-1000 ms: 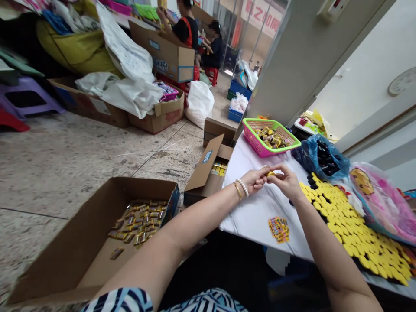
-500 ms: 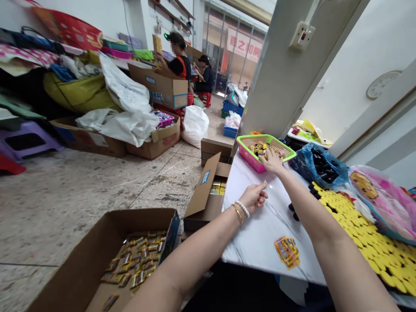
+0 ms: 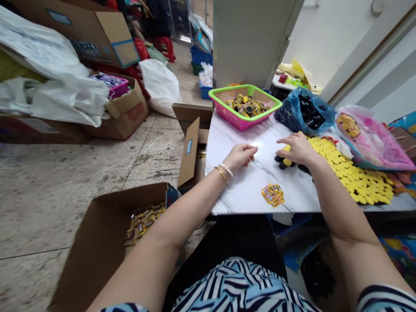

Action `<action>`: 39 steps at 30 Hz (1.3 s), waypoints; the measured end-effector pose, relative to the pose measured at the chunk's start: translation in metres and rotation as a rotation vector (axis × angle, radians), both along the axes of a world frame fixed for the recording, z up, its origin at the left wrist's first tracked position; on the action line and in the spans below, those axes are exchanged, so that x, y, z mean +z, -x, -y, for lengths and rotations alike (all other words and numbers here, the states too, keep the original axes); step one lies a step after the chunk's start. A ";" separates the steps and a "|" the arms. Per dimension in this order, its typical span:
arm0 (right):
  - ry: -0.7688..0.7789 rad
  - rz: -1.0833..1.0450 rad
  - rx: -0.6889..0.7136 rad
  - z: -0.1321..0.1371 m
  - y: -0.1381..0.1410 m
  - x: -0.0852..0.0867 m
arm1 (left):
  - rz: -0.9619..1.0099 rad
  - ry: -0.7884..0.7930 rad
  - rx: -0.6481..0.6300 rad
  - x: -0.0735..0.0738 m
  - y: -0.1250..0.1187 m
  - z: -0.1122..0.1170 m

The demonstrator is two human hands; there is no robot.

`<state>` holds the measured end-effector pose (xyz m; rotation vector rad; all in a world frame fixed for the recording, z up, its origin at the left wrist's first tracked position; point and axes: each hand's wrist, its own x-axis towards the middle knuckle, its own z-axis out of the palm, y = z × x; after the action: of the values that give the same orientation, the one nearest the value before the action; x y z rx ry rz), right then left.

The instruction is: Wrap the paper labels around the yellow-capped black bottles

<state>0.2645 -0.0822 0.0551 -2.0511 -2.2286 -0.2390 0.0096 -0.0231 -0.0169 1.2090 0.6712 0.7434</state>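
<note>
My left hand (image 3: 240,157), with a pearl bracelet and a gold bangle, rests loosely curled on the white marble table (image 3: 242,195); I cannot see anything in its fingers. My right hand (image 3: 297,149) spreads over the table, its fingertips beside a yellow round cap (image 3: 287,162) and small black pieces (image 3: 281,164). A large layer of yellow caps (image 3: 354,177) lies to its right. A small pile of printed packets (image 3: 273,195) lies between my hands, nearer the table edge. A pink and green basket (image 3: 245,106) holds yellow-and-black items beyond my hands.
A blue plastic bag (image 3: 305,113) of black pieces and a pink bag (image 3: 370,138) sit on the table. A cardboard box (image 3: 97,247) of gold packets stands on the floor left, next to an open carton (image 3: 190,156). A pillar (image 3: 247,39) rises behind the table.
My right hand has come back from the basket to the table's right side. My view has swung right and down, so the table sits further left and higher.
</note>
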 end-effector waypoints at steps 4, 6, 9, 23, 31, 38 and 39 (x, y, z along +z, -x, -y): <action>0.006 0.161 0.009 0.018 -0.004 -0.027 | -0.180 -0.550 -0.202 -0.010 -0.011 0.020; -0.035 0.175 0.021 0.016 -0.006 -0.033 | -0.196 -0.808 -0.323 -0.015 -0.018 0.031; -0.079 0.182 0.070 0.017 -0.010 -0.037 | -0.168 -1.041 -0.489 -0.018 -0.024 0.043; -0.314 -0.007 0.406 -0.019 0.007 -0.034 | -0.065 -0.761 -0.157 -0.014 -0.016 0.040; -0.383 -0.252 0.262 -0.005 0.018 -0.053 | 0.121 -0.272 0.283 -0.007 -0.009 0.000; -0.280 -0.810 0.013 0.017 0.057 -0.032 | 0.035 -0.503 0.475 -0.004 -0.009 0.002; -0.255 -0.853 0.038 0.018 0.063 -0.034 | 0.005 -0.546 0.458 -0.002 -0.009 0.006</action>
<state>0.2017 -0.0998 0.0215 -1.5470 -1.6005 0.2938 0.0187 -0.0286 -0.0185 1.5641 0.7796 1.3749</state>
